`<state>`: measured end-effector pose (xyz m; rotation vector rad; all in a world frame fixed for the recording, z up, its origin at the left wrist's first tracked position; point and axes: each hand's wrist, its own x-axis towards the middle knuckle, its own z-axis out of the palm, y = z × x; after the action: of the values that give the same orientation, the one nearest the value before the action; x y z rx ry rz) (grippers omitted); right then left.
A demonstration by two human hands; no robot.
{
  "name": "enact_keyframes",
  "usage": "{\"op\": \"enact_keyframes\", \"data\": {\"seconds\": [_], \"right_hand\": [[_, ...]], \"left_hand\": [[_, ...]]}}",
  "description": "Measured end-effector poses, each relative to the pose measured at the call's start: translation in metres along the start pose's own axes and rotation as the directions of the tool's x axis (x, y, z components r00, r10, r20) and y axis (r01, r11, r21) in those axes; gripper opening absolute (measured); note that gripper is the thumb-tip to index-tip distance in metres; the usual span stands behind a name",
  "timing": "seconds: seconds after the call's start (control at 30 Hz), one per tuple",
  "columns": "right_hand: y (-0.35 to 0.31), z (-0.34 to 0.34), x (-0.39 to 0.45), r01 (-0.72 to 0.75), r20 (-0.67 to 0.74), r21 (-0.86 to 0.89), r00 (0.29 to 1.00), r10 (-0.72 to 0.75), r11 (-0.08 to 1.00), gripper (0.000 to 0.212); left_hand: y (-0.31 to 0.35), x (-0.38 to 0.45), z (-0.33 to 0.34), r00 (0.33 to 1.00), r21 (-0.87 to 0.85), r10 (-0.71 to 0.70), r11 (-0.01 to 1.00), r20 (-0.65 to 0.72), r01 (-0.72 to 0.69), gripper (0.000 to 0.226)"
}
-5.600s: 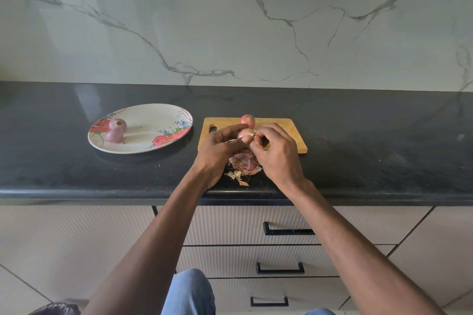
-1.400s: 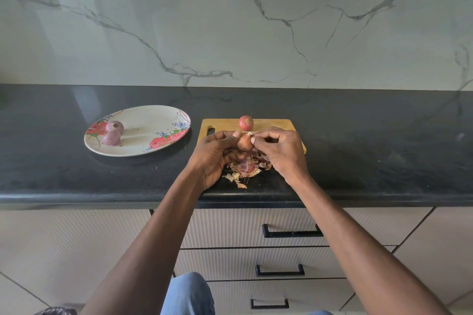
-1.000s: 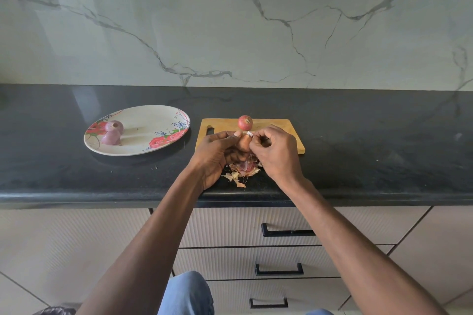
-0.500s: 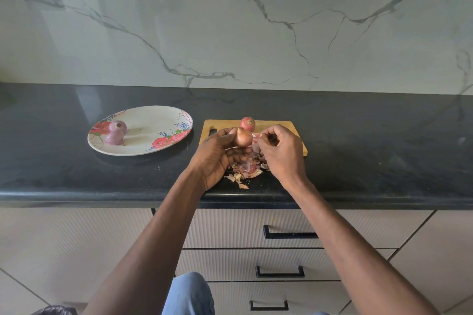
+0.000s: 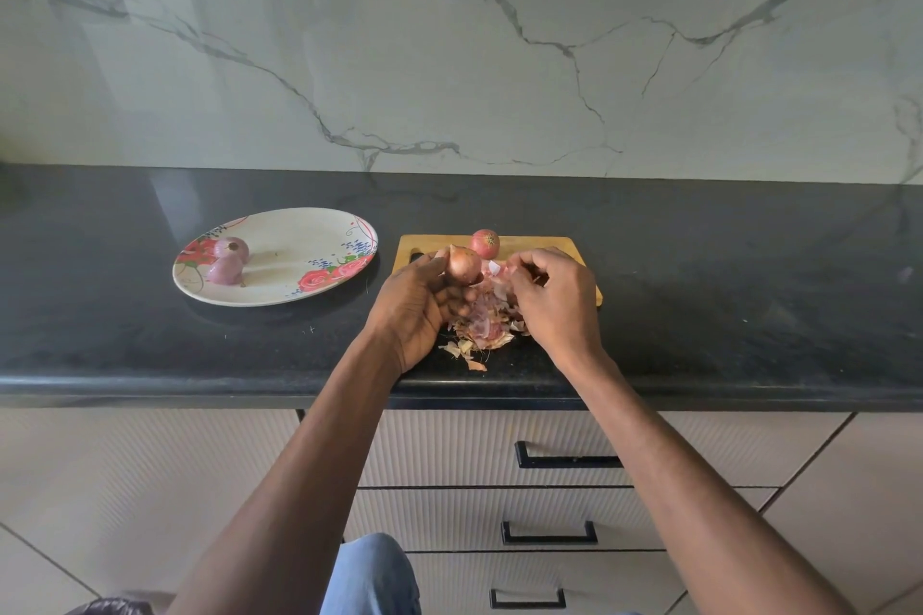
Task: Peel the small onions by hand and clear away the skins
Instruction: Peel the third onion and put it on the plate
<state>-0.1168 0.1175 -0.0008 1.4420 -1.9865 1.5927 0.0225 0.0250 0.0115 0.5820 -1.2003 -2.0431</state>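
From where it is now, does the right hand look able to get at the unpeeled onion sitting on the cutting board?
Probably yes. The right hand hovers just beside the onion on the board, with bare cutting board between them, though its fingers pinch a skin scrap.

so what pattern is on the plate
Red roses with small blue specks and thin red lines round the rim of the white plate, seen in the head view.

white plate [image 5: 279, 260] with red roses and blue specks; black counter [image 5: 724, 295]; tan board [image 5: 549, 246]; grey-veined pale marble wall [image 5: 499, 40].
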Motion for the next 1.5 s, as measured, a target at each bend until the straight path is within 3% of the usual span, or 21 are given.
{"op": "enact_keyframes", "data": {"seconds": [0.17,0.47,0.63,0.8,1.0,1.2,1.33,1.5], "right_hand": [[0.0001,-0.0006,0.0012,0.065,0.041,0.127,0.997,-0.071,0.99,0.017],[0.0059,0.0015,0.0032,0.017,0.148,0.182,0.988,-0.045,0.983,0.018],[0.0084,0.0006,0.0059,-0.185,0.191,0.271,0.972,0.136,0.945,0.004],[0.0055,0.002,0.006,-0.235,0.197,0.278,0.963,0.185,0.931,0.008],[0.003,0.005,0.0031,-0.165,0.185,0.174,0.974,0.132,0.971,0.012],[0.0028,0.0057,0.0043,-0.195,0.174,0.144,0.97,0.169,0.97,0.015],[0.0026,0.0033,0.0058,-0.246,0.212,0.193,0.956,0.204,0.95,0.016],[0.0022,0.0013,0.006,-0.302,0.228,0.28,0.943,0.243,0.911,0.017]], "left_hand": [[-0.0001,0.0,0.0018,0.999,0.066,-0.005,0.998,0.035,0.002,0.028],[-0.0017,0.0008,0.0022,0.999,0.037,0.008,0.999,0.048,-0.01,0.007],[-0.0031,0.0007,0.0033,0.998,0.065,0.022,0.998,0.055,-0.026,0.006],[-0.0042,0.002,0.0032,0.997,0.081,0.032,0.996,0.067,-0.037,0.005],[-0.004,0.001,0.0042,0.995,0.089,0.036,0.995,0.09,-0.044,0.005],[-0.0032,0.0,0.0047,0.992,0.066,0.016,0.998,0.123,-0.024,0.018],[-0.0025,-0.0025,0.0055,0.994,0.057,0.013,0.998,0.112,-0.019,0.041],[-0.004,0.0006,0.0049,0.996,0.086,0.018,0.996,0.085,-0.026,0.022]]}}
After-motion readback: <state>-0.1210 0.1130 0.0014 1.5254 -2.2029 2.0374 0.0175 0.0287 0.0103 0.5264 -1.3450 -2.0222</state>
